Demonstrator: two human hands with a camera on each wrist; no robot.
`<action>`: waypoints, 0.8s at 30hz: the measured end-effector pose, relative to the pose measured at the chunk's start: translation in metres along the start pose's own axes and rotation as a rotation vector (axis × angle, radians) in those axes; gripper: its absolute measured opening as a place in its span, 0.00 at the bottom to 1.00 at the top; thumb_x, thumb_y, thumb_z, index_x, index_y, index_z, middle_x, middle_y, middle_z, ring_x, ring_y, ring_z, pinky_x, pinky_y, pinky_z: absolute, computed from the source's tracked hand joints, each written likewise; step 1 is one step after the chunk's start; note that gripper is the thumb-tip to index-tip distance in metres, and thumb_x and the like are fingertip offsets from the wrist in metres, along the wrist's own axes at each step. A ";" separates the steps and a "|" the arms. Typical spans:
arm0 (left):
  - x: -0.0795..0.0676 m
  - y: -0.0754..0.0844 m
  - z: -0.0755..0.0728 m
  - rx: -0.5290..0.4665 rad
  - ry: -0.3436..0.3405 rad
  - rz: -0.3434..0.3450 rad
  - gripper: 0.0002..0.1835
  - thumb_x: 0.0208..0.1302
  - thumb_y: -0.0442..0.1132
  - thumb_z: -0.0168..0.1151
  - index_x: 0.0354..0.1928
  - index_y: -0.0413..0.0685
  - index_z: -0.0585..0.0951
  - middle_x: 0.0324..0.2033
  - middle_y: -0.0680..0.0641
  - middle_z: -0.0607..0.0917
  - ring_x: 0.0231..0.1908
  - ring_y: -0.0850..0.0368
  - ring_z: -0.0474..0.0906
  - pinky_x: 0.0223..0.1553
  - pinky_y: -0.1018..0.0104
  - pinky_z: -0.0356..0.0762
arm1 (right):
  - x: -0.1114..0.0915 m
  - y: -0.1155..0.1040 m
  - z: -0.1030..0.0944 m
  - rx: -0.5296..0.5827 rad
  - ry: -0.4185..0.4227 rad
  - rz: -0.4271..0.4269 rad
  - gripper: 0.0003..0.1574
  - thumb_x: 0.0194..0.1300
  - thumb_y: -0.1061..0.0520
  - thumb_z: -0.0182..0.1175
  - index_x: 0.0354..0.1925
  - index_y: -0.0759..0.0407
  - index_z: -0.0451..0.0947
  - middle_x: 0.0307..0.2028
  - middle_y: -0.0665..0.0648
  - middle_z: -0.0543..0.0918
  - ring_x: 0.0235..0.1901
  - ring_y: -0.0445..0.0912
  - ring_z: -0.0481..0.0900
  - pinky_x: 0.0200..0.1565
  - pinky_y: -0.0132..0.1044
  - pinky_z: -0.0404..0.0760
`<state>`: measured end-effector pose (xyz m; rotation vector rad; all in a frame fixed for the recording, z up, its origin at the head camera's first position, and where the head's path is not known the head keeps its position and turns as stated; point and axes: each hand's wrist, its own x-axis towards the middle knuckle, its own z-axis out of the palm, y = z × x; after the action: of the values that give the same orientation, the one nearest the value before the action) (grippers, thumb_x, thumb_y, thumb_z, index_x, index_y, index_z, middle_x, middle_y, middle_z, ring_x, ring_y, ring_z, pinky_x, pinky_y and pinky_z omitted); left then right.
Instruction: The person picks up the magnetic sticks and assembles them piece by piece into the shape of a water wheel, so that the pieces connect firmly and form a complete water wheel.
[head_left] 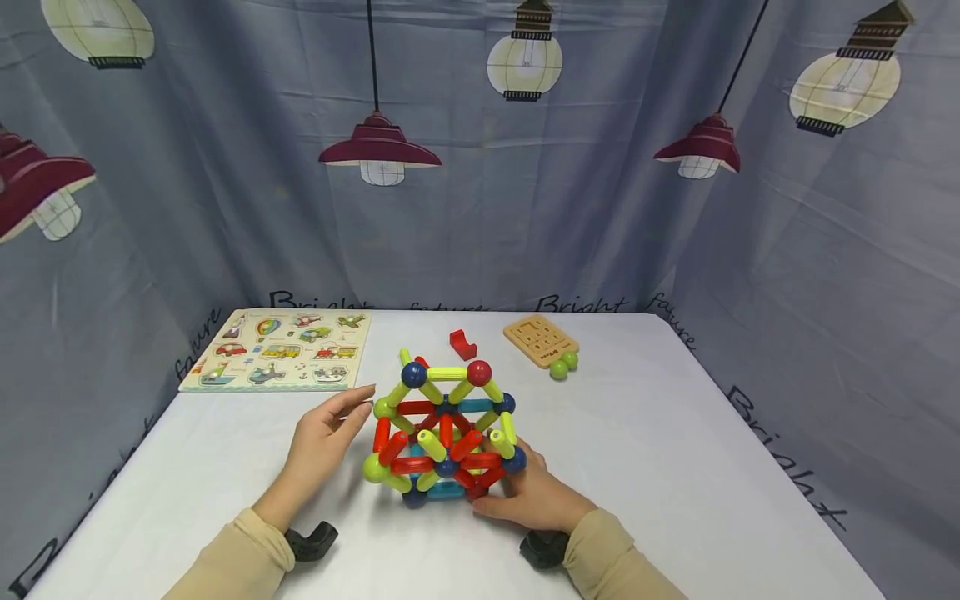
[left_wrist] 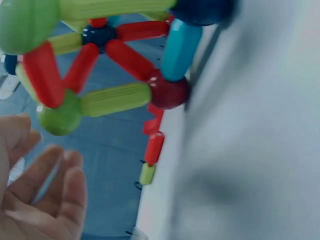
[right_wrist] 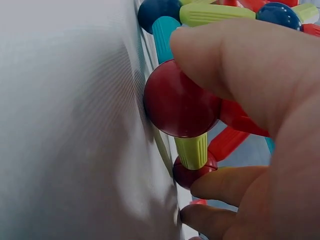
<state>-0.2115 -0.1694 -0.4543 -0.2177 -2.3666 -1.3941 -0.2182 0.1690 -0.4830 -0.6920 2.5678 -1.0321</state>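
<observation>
A structure of magnetic rods and balls (head_left: 446, 467) in red, lime, blue and navy stands on the table. My right hand (head_left: 540, 493) grips its lower right corner. In the right wrist view, the thumb lies against a red ball (right_wrist: 175, 105), and fingertips touch another red ball (right_wrist: 192, 175) farther back. My left hand (head_left: 321, 437) is at the structure's left side, holding nothing, with fingers loosely bent. In the left wrist view, those fingers (left_wrist: 72, 195) are apart from the nearby lime ball (left_wrist: 60, 117). Several rods point up from the front, their outer ends without balls.
On the white table (head_left: 637, 467), a picture puzzle board (head_left: 251, 342) lies at back left. A red curved block (head_left: 462, 344) is behind the structure. To its right lie a wooden board (head_left: 536, 337) and two green balls (head_left: 559, 369). A patterned curtain (head_left: 480, 225) surrounds the table.
</observation>
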 end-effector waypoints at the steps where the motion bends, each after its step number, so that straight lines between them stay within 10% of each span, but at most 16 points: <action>1: 0.000 -0.003 0.002 -0.029 -0.021 -0.012 0.17 0.74 0.47 0.64 0.60 0.51 0.85 0.54 0.49 0.89 0.49 0.69 0.84 0.46 0.77 0.81 | 0.000 0.000 0.000 0.013 -0.002 0.012 0.54 0.57 0.30 0.72 0.75 0.19 0.55 0.78 0.49 0.58 0.77 0.58 0.49 0.71 0.71 0.50; 8: 0.001 -0.008 0.007 -0.131 -0.007 -0.010 0.14 0.70 0.44 0.68 0.55 0.52 0.87 0.48 0.50 0.90 0.45 0.71 0.85 0.45 0.76 0.82 | 0.007 0.006 -0.024 0.102 -0.086 -0.007 0.51 0.61 0.43 0.72 0.77 0.40 0.60 0.77 0.58 0.60 0.73 0.60 0.59 0.70 0.72 0.55; 16: 0.002 -0.008 0.008 -0.143 -0.002 0.000 0.15 0.70 0.44 0.68 0.55 0.51 0.87 0.48 0.49 0.90 0.45 0.71 0.85 0.44 0.77 0.82 | 0.059 0.042 -0.114 -0.136 0.401 0.103 0.28 0.70 0.57 0.62 0.66 0.62 0.76 0.59 0.64 0.81 0.52 0.56 0.82 0.53 0.52 0.82; 24: -0.001 -0.011 0.012 -0.174 -0.016 -0.007 0.15 0.70 0.44 0.68 0.55 0.51 0.87 0.48 0.49 0.90 0.46 0.70 0.85 0.45 0.76 0.82 | 0.089 0.079 -0.142 -0.301 0.389 0.222 0.25 0.69 0.58 0.65 0.62 0.63 0.80 0.55 0.67 0.80 0.54 0.59 0.78 0.60 0.56 0.77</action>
<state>-0.2175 -0.1640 -0.4689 -0.2690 -2.2608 -1.6087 -0.3803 0.2523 -0.4465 -0.2765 3.0909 -0.7779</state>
